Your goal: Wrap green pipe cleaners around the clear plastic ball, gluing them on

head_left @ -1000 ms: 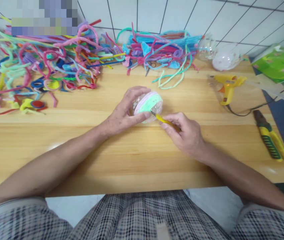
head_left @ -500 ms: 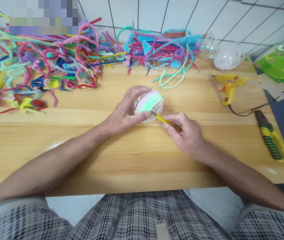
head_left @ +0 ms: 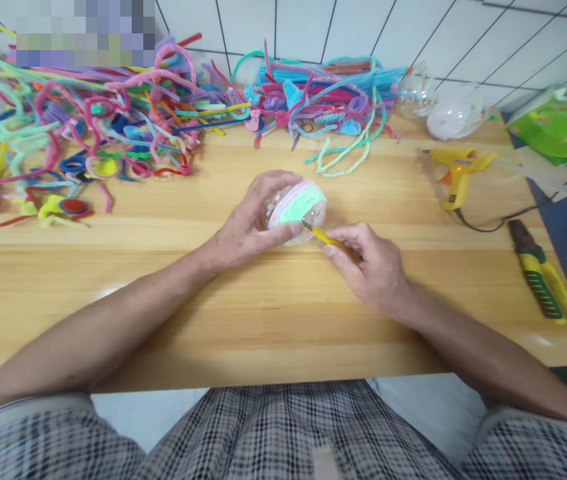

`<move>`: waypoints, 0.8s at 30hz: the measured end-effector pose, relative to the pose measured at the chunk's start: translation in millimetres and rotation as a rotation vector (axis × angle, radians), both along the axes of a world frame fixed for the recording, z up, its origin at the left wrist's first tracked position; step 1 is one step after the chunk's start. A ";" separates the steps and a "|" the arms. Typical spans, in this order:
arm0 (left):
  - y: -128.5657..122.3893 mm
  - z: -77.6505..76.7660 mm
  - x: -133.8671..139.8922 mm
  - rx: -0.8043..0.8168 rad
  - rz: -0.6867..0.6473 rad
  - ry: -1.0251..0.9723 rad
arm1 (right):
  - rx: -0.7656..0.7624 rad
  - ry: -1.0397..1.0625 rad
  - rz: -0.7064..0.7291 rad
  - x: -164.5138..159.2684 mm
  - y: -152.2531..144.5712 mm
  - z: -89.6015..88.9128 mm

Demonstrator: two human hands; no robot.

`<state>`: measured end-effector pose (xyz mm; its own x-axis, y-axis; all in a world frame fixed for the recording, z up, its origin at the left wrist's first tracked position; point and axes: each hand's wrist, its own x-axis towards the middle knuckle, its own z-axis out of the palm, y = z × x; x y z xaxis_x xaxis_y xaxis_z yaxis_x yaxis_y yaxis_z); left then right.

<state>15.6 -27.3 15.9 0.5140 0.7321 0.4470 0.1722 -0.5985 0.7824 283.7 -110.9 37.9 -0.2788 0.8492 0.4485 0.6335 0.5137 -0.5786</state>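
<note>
My left hand (head_left: 258,220) grips a clear plastic ball (head_left: 316,215) from its left side, thumb in front and fingers over the top. Bands of lilac and mint-green pipe cleaner (head_left: 296,205) cross the ball at a slant. Between the thumb and fingers of my right hand (head_left: 370,263) is a slim yellow tool (head_left: 332,240) with a dark, narrow tip; its exact kind is unclear. That tip meets the ball at the lower edge of the green band, close to my left thumb. My left palm and fingers hide the ball's left part.
Tangled pipe cleaners (head_left: 128,127) spread over the back left of the wooden table (head_left: 263,320), with straight bundles (head_left: 333,77) and small scissors (head_left: 295,140) behind the ball. At right lie a yellow glue gun (head_left: 460,175), its cord, pliers (head_left: 538,273) and clear balls (head_left: 456,117).
</note>
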 end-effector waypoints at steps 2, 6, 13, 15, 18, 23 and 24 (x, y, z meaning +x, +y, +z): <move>0.3 -0.7 0.3 0.009 -0.002 -0.005 | -0.001 0.002 0.003 0.4 0.1 0.6; 1.2 -3.3 0.8 0.018 -0.010 -0.025 | 0.004 0.007 0.001 0.9 -0.7 1.5; 1.5 -3.1 0.2 0.023 -0.019 -0.016 | -0.041 0.023 0.004 0.0 -1.2 0.3; 1.4 -2.3 -0.1 0.025 -0.020 -0.013 | -0.076 0.058 0.014 0.3 -2.0 1.5; 1.3 -1.5 -0.5 0.024 -0.025 -0.020 | -0.163 0.173 0.055 1.1 -3.5 6.0; 0.8 -1.2 0.0 0.008 -0.007 -0.011 | -0.320 0.429 0.115 0.3 0.5 16.3; 0.5 -1.0 0.1 0.004 -0.001 -0.011 | -0.357 0.465 0.107 -0.1 2.2 18.0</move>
<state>15.7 -26.8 14.8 0.5099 0.7300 0.4551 0.1632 -0.6015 0.7820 283.6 -108.6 55.9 -0.2141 0.9480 0.2356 0.2278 0.2830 -0.9317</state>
